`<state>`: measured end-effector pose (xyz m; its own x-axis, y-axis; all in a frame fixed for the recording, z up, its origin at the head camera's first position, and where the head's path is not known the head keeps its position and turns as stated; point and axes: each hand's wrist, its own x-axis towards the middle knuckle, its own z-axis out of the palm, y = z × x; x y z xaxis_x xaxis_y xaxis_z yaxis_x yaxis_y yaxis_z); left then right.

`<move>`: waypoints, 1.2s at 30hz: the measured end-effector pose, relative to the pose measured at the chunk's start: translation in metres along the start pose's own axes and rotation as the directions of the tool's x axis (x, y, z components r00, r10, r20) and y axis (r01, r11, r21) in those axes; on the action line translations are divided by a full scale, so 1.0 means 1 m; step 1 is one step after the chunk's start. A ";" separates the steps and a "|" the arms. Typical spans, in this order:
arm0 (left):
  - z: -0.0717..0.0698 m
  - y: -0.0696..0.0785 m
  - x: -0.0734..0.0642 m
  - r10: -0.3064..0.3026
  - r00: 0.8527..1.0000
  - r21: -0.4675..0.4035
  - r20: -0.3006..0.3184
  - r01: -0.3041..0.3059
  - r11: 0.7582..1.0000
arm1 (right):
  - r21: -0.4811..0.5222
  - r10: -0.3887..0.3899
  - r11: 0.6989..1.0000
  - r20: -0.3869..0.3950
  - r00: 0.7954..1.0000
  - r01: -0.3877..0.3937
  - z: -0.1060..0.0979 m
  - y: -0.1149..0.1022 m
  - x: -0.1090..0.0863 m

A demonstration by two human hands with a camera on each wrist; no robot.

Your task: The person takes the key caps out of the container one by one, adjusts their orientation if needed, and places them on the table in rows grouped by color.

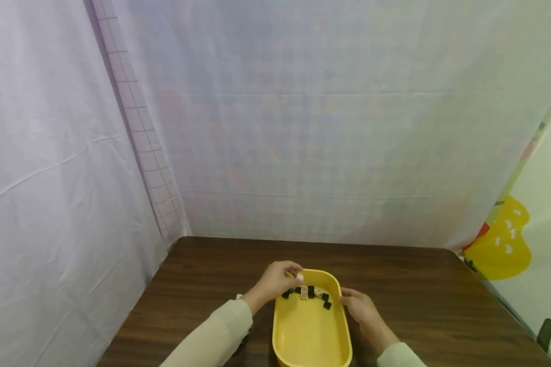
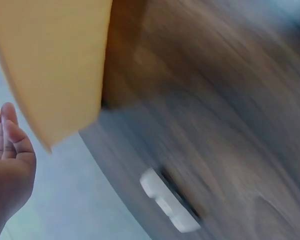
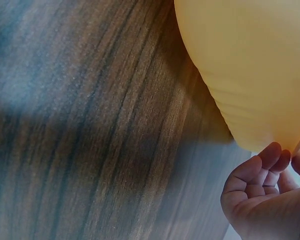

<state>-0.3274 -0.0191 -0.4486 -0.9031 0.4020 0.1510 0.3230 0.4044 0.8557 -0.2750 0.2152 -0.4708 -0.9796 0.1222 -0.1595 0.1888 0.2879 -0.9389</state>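
A deep yellow plastic tub (image 1: 312,331) with rounded corners sits on the table, its long side running away from me. Over the tub's far left rim, my left hand (image 1: 275,279) pinches a small pale tile (image 1: 300,278) between thumb and fingers. My right hand (image 1: 360,308) grips the tub's right rim near the far end; in the right wrist view its curled fingers (image 3: 250,172) touch the outer wall. Inside the tub, at the far end, lie several small black pieces (image 1: 327,305) and pale pieces, one a marked pale tile (image 1: 304,292).
A brown wood-grain table (image 1: 211,260) spreads around the tub. A small white-and-black block (image 2: 170,202) lies on it in the left wrist view. Pale curtains (image 1: 303,153) hang behind and to the left. A yellow shape (image 1: 500,250) hangs at the right.
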 end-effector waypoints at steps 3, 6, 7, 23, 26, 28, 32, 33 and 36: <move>-0.016 -0.009 -0.006 -0.010 0.999 0.005 -0.032 0.010 1.000 | 0.005 0.002 1.000 -0.004 1.000 -0.002 0.000 0.001 0.000; -0.034 -0.022 -0.015 -0.022 0.997 0.022 -0.071 0.023 0.999 | 0.008 0.002 1.000 0.000 1.000 -0.002 0.001 0.002 0.000; -0.041 -0.026 -0.018 -0.025 0.996 0.032 -0.085 0.028 0.999 | 0.010 0.003 1.000 -0.001 1.000 -0.003 0.001 0.002 0.000; -0.106 -0.087 -0.061 -0.093 0.964 0.172 -0.249 0.138 0.975 | 0.033 0.016 0.999 0.037 0.999 -0.017 -0.004 0.004 0.002; -0.109 -0.094 -0.066 -0.089 0.970 0.205 -0.227 0.137 0.969 | 0.045 0.024 0.999 0.049 0.999 -0.026 -0.003 0.004 0.002; -0.110 -0.098 -0.069 -0.089 0.976 0.226 -0.200 0.134 0.965 | 0.047 0.027 0.998 0.048 0.999 -0.029 -0.003 0.004 0.001; -0.111 -0.102 -0.074 -0.107 0.985 0.245 -0.139 0.139 0.960 | 0.054 0.036 0.998 0.048 0.998 -0.039 -0.002 0.003 0.000; -0.111 -0.103 -0.075 -0.111 0.986 0.242 -0.126 0.139 0.960 | 0.049 0.033 0.998 0.044 0.998 -0.036 -0.002 0.003 0.000; -0.110 -0.105 -0.076 -0.106 0.989 0.230 -0.105 0.128 0.965 | 0.055 0.036 0.998 0.050 0.998 -0.039 -0.002 0.001 0.000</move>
<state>-0.3243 -0.1829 -0.4956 -0.9570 0.2684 0.1101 0.2609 0.6307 0.7308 -0.2744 0.2173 -0.4716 -0.9744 0.0847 -0.2083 0.2226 0.2300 -0.9474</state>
